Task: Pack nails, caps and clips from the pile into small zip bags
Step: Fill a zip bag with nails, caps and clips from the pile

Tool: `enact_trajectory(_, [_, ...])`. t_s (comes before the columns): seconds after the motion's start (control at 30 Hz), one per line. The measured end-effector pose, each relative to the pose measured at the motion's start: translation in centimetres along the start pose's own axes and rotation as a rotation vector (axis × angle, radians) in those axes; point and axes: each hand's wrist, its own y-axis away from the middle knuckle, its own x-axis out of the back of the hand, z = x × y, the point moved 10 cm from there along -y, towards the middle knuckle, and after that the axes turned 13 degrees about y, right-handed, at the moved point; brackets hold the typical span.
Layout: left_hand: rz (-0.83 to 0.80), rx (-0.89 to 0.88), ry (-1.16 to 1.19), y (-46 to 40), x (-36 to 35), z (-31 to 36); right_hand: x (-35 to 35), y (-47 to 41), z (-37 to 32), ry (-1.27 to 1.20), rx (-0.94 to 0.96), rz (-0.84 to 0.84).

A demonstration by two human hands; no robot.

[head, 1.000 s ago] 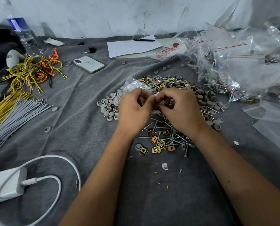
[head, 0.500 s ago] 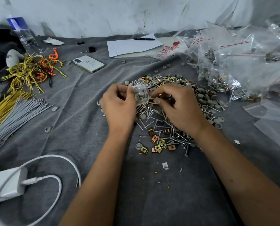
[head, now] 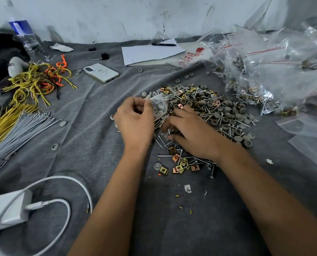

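Plainly, left hand (head: pixel 135 120) pinches one zip bag (head: pixel 158 106) (several caps inside); right hand (head: pixel 191 134) spread over pile (head: pixel 209 109).

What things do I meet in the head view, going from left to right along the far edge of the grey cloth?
Water bottle → crumpled white scrap → white paper sheet → black pen → heap of clear bags.

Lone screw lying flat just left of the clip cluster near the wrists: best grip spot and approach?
Judging by its pose, take the screw mid-shaft, from straight above, pinching across its width. It lies flat on the grey cloth, head to the left, tip toward the clips, with bare cloth on its near and far sides for fingertips. The right hand is closest.
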Motion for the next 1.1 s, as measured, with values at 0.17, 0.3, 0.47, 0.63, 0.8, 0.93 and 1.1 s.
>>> enact_trajectory(0.17, [-0.022,-0.001,0.002,0.1,-0.3,0.0,0.7,0.2,-0.2,-0.044,0.009,0.021])
enact_trajectory(0.3, [-0.026,0.007,0.012,0.1,-0.4,-0.1,1.0,0.4,0.2,0.025,-0.070,0.047])
enact_trajectory(0.47, [-0.038,0.000,0.008,0.1,-0.5,0.0,1.0,0.5,0.7,0.058,-0.130,0.035])
enact_trajectory(0.63, [-0.033,0.001,0.004,0.1,-0.5,-0.1,1.0,0.5,0.5,-0.035,-0.078,0.036])
enact_trajectory(0.8, [-0.111,-0.048,-0.053,0.3,-1.4,0.2,4.2,1.0,1.9,-0.211,-0.168,0.341])
enact_trajectory(0.93, [-0.293,-0.116,-0.101,1.5,-3.8,0.8,5.8,1.6,2.5,-0.230,-0.187,0.490])
enact_trajectory(1.1, [-0.360,-0.167,-0.082,2.1,-4.7,1.0,5.0,1.4,2.1,-0.225,-0.149,0.440])
